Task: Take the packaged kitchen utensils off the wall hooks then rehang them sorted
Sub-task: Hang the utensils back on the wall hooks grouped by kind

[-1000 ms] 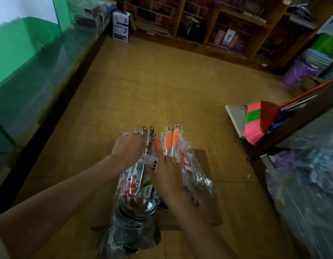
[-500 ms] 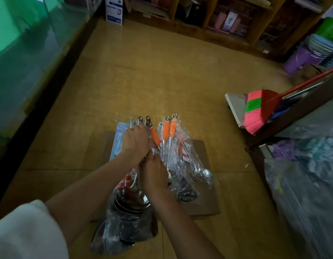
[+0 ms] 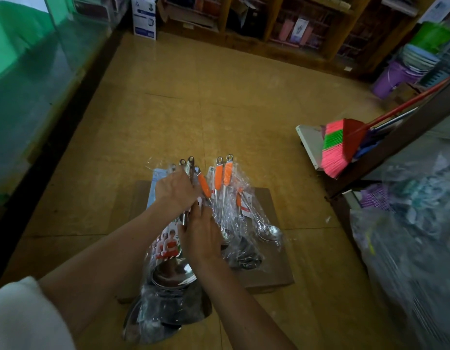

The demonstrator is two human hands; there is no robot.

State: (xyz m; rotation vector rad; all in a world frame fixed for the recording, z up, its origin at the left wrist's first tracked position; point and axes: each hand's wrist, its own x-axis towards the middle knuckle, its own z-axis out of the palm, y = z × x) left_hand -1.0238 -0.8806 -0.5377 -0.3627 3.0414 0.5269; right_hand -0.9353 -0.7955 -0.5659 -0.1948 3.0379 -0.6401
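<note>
Yellow-brown tiled floor (image 3: 193, 109) fills the middle of the shop, and a flat sheet of cardboard (image 3: 274, 274) lies on it under both hands; the left hand (image 3: 174, 190) is curled round the upper handles of a bundle of steel-handled ladles (image 3: 173, 274) in clear plastic wrap, whose hanging loops stick out just beyond its knuckles; the right hand (image 3: 201, 236) lies just below it, touching the same bundle, with fairly straight fingers (image 3: 196, 213) laid along the wrapped shafts; whether its thumb hooks underneath cannot be told; the ladle bowls lie nearest the person, past the cardboard's near edge; just right of the hands, touching the bundle, lie the orange-handled utensils (image 3: 222, 175), also wrapped, handles pointing away; a wrapped spoon (image 3: 269, 232) rests at their right side on the cardboard; a blue-and-white card pack (image 3: 155, 183) shows beneath the left hand; farther right a pink-and-green broom (image 3: 333, 150) leans by a counter; a glass counter (image 3: 29, 84) runs along the left, and wooden shelves (image 3: 294, 21) stand at the back.
</note>
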